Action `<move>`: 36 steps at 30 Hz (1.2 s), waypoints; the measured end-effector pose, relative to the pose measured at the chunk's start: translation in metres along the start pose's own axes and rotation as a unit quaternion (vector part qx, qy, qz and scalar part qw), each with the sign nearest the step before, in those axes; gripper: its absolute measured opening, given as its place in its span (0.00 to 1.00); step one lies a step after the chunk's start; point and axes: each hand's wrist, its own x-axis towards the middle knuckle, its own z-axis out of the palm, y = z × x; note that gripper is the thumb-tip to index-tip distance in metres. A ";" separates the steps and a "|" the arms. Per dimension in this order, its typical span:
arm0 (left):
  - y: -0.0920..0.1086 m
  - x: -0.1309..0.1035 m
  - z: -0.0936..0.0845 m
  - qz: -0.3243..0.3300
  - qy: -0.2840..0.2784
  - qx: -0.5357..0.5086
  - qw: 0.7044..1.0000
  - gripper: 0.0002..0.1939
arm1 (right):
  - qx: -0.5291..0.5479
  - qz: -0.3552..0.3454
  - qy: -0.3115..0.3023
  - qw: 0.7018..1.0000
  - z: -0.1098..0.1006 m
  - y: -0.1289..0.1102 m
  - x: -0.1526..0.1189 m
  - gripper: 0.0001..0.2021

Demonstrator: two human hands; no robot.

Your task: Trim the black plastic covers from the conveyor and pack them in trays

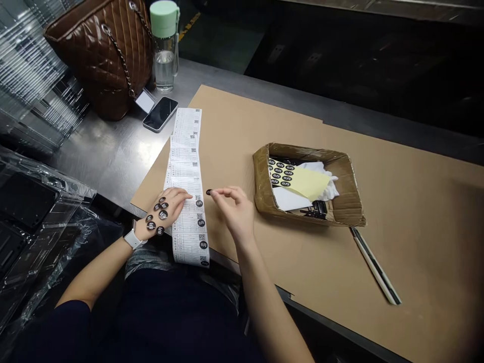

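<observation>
A long strip of printed white labels (pixel 185 174) runs over the cardboard sheet toward my body, its lower labels bearing black round stickers (pixel 200 223). My left hand (pixel 172 204) lies on the strip with fingers stretched out, and several black stickers (pixel 151 225) cling to its back and wrist. Just right of the strip, my right hand (pixel 235 212) pinches one small black sticker (pixel 209 192) between thumb and index finger, raised above the cardboard.
An open cardboard box (pixel 310 217) holding a yellow sticker sheet (pixel 308 181) stands to the right. Beyond it lies a thin strip (pixel 376 267). A phone (pixel 161 114), bottle (pixel 164 55) and brown bag (pixel 100 55) occupy the back left.
</observation>
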 end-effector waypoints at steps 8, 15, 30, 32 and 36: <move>-0.024 0.022 0.015 0.008 0.005 0.003 1.000 0.12 | -0.058 0.092 -0.003 0.994 0.028 0.024 0.037 0.09; -0.026 0.026 0.016 -0.011 -0.046 0.024 0.999 0.18 | -0.112 0.064 0.006 0.992 0.035 0.028 0.033 0.10; -0.018 0.027 0.011 -0.021 -0.086 0.053 0.995 0.20 | -0.148 0.055 0.016 0.987 0.038 0.033 0.032 0.11; -0.018 0.028 0.012 -0.024 -0.085 0.060 0.994 0.20 | -0.145 0.047 0.020 0.988 0.039 0.033 0.032 0.10; -0.015 0.029 0.014 -0.034 -0.086 0.070 0.993 0.20 | -0.142 0.041 0.030 0.989 0.040 0.033 0.031 0.11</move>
